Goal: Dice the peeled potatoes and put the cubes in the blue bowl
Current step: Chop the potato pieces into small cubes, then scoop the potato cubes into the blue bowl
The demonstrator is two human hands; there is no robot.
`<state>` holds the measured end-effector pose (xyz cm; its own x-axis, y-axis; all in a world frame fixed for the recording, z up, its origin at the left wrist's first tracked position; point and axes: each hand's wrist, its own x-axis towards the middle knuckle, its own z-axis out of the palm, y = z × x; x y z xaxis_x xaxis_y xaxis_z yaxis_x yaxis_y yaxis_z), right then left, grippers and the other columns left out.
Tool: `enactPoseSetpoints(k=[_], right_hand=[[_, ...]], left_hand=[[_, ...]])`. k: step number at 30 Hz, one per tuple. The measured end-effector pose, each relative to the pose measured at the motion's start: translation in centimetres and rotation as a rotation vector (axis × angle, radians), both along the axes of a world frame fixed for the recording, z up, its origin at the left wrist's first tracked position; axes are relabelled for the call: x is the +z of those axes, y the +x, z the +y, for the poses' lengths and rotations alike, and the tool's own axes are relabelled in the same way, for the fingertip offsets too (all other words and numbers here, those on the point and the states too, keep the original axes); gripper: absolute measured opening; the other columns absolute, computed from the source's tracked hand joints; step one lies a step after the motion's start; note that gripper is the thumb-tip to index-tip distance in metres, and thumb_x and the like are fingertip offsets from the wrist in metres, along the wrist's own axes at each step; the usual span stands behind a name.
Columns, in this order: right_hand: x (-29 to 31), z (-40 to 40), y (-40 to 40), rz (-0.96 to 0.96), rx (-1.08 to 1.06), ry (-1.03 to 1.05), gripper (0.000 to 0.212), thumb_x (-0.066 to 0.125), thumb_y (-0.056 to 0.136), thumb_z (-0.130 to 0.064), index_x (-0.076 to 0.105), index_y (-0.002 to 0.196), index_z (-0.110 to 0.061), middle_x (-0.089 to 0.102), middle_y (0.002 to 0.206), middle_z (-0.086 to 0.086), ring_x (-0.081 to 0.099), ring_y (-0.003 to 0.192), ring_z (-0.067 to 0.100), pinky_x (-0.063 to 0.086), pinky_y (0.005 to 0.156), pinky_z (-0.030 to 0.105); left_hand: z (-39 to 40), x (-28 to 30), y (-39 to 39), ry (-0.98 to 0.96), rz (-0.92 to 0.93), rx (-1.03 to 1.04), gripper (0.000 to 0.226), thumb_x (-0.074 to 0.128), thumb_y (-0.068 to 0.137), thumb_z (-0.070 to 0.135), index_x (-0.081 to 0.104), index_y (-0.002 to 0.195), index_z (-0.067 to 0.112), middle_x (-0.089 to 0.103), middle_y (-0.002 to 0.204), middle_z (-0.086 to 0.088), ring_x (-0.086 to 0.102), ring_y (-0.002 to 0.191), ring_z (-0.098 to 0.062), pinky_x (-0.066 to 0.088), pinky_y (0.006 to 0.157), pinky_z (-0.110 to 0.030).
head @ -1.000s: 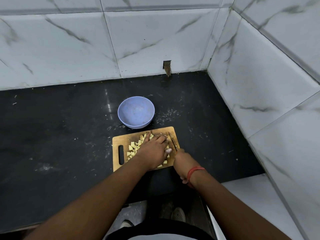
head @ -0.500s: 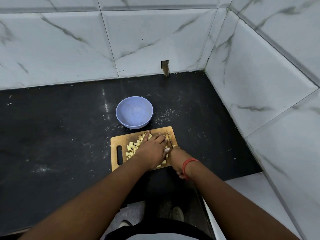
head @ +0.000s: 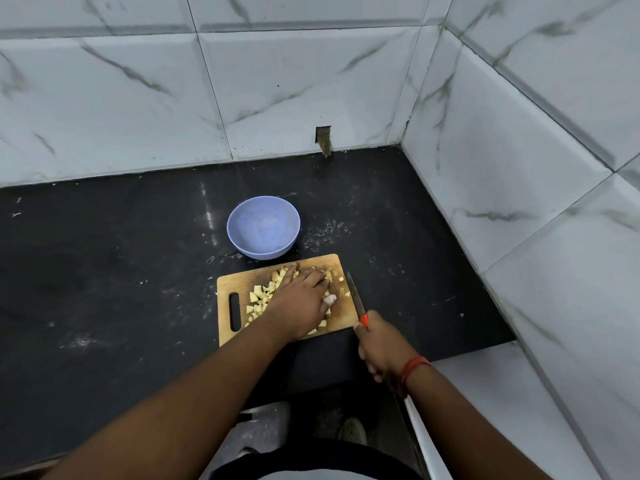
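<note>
A wooden cutting board (head: pixel 239 282) lies on the black counter, with several pale yellow potato cubes (head: pixel 259 297) heaped on it. My left hand (head: pixel 299 299) rests flat over the heap, fingers spread toward the board's far edge. My right hand (head: pixel 379 344) grips the red handle of a knife (head: pixel 356 296), whose blade lies along the board's right edge, pointing away from me. The blue bowl (head: pixel 263 228) stands just behind the board and looks empty.
The black counter (head: pixel 104 271) stretches far to the left. Marble-tiled walls close it at the back and right, with a small notch (head: pixel 323 140) in the back wall. The counter's front edge runs below my arms; feet show on the floor.
My right hand has drawn the knife back to the right, off the potato pieces to the board's right edge. My left hand stays over the cubes.
</note>
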<state>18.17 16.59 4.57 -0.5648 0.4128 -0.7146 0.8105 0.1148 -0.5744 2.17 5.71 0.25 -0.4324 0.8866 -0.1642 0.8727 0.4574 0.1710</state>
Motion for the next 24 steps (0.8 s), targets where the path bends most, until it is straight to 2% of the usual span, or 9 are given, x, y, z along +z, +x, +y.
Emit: enactPoseSetpoints(k=[2,3,5,7,10,13,16,24], right_hand=[[-0.4,0.8,-0.2,0.053,-0.001,0.145,0.019,0.034,0.102,-0.036,0.04,0.105,-0.018,0.06,0.086,0.011,0.054,0.05,0.017,0.045,0.042,0.027],[-0.8,1.4,-0.4,0.07,0.021,0.254,0.02,0.034,0.103,-0.035,0.041,0.105,-0.017,0.061,0.09,0.012,0.06,0.059,0.021,0.05,0.047,0.032],[-1.4,2.7,-0.9,0.086,0.081,0.434,0.023,0.034,0.103,-0.033,0.044,0.106,-0.013,0.062,0.097,0.014,0.065,0.079,0.028,0.056,0.068,0.044],[-1.9,3.7,-1.1,0.094,0.114,0.501,0.025,0.034,0.103,-0.032,0.047,0.105,-0.011,0.061,0.1,0.014,0.063,0.087,0.03,0.054,0.077,0.046],[-2.5,4.5,-1.3,0.084,0.173,0.625,0.024,0.038,0.102,-0.033,0.049,0.107,-0.012,0.06,0.108,0.01,0.061,0.092,0.026,0.05,0.08,0.04],[-3.2,4.9,-0.9,0.088,0.243,0.78,0.024,0.044,0.1,-0.035,0.045,0.112,-0.015,0.054,0.115,0.006,0.063,0.091,0.027,0.048,0.072,0.036],[-3.8,5.0,-0.4,0.066,0.32,0.908,0.025,0.046,0.098,-0.037,0.044,0.113,-0.018,0.056,0.113,0.003,0.065,0.086,0.023,0.046,0.064,0.033],[-4.1,5.8,-0.5,0.174,0.335,1.011,0.028,0.052,0.094,-0.039,0.053,0.11,-0.016,0.057,0.111,0.003,0.055,0.099,0.022,0.049,0.079,0.034]], left_hand=[[-0.2,-0.1,0.1,0.071,0.024,0.014,0.065,0.014,0.103,0.052,0.044,0.15,0.019,0.038,0.157,0.0,0.024,0.15,-0.018,0.001,0.125,-0.047],[-0.2,-0.1,0.2,0.109,0.037,0.021,0.068,0.011,0.1,0.053,0.047,0.147,0.019,0.041,0.155,0.0,0.027,0.149,-0.018,0.003,0.126,-0.048],[0.0,-0.1,0.6,0.165,0.045,0.038,0.072,0.009,0.098,0.054,0.051,0.144,0.018,0.045,0.151,-0.001,0.03,0.147,-0.019,0.005,0.126,-0.048],[0.1,0.2,1.2,0.194,0.042,0.051,0.072,0.01,0.098,0.054,0.051,0.144,0.018,0.045,0.152,-0.002,0.03,0.147,-0.019,0.004,0.126,-0.047],[0.0,0.1,2.1,0.23,0.055,0.06,0.067,0.015,0.1,0.052,0.051,0.145,0.017,0.044,0.154,-0.003,0.028,0.149,-0.02,0.003,0.126,-0.046],[-0.5,-0.3,3.0,0.246,0.099,0.073,0.062,0.021,0.102,0.051,0.049,0.146,0.017,0.042,0.156,-0.003,0.025,0.15,-0.02,0.007,0.125,-0.049],[-0.8,-0.7,3.7,0.249,0.117,0.103,0.061,0.024,0.102,0.05,0.047,0.148,0.016,0.039,0.158,-0.003,0.022,0.152,-0.021,0.007,0.125,-0.051],[-1.4,-0.7,4.4,0.233,0.152,0.161,0.062,0.023,0.103,0.051,0.035,0.155,0.019,0.028,0.164,-0.002,0.015,0.154,-0.019,0.007,0.125,-0.05]])
